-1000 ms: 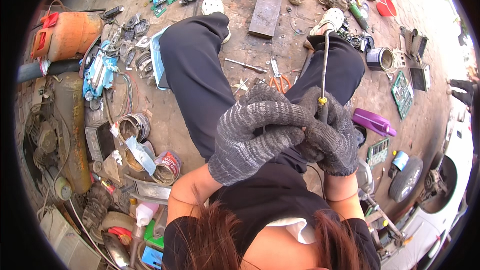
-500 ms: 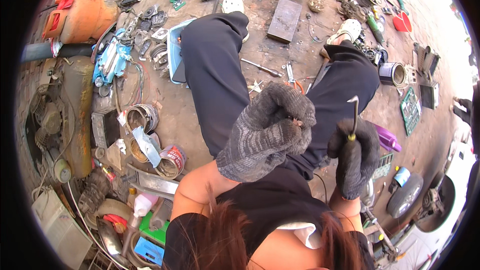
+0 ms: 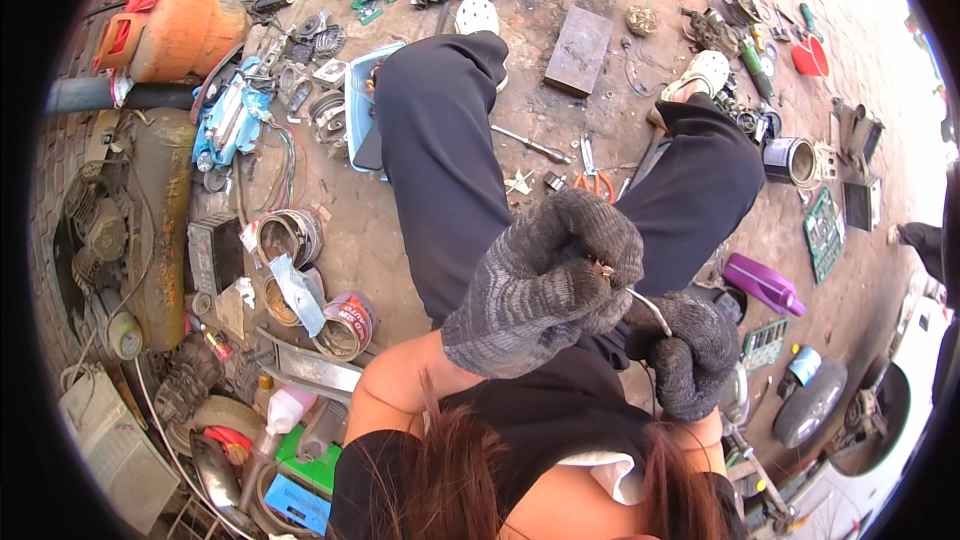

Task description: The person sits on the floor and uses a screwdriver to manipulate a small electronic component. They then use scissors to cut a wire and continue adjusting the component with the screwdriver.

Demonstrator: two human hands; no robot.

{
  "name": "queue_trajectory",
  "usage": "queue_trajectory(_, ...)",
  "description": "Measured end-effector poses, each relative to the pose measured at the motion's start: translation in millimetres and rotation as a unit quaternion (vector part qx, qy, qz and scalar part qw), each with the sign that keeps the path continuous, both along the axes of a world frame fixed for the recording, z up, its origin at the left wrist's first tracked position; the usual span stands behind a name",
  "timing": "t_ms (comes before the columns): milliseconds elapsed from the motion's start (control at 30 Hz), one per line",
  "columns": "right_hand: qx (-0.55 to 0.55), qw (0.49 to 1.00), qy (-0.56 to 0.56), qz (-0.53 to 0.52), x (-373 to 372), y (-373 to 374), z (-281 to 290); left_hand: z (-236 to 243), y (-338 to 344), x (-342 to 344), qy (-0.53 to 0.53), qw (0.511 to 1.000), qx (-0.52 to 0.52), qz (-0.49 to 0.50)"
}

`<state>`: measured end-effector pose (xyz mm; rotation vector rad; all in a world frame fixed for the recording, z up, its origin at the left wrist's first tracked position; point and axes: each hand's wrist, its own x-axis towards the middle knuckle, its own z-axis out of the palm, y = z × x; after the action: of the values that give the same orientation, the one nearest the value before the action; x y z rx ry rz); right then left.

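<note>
Slim, bent, silvery tool [image 3: 653,310] clenched in right fingers [image 3: 700,323], coppery scrap [image 3: 602,268] in left fingers [image 3: 617,239]

Grey knit gloves [image 3: 535,300], black trousers [image 3: 440,150], white clogs [image 3: 477,15]

We see two things held in gloved hands. The first is a small, rough-looking copper-coloured scrap [image 3: 602,269], pinched in the left hand [image 3: 556,285]; only a sliver pokes out at the fingertips, so we cannot make out its full shape. The second is a slim metal tool [image 3: 652,312], gripped in the right hand [image 3: 690,350]. Its pale shaft bends and slants up and leftward from the fist, ending near the scrap; whether they touch, we cannot tell.
</note>
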<state>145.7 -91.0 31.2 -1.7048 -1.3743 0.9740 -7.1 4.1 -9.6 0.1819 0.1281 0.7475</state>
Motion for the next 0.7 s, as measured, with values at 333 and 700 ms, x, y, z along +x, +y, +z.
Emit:
queue_trajectory(333,0.036,0.999,-0.032,0.008,3,-6,-12,2,-2,1,0.054,0.998,0.023,0.004)
queue_trajectory(700,0.040,0.998,-0.042,0.018,-3,5,-7,-2,-6,1,0.034,0.999,0.022,0.019)
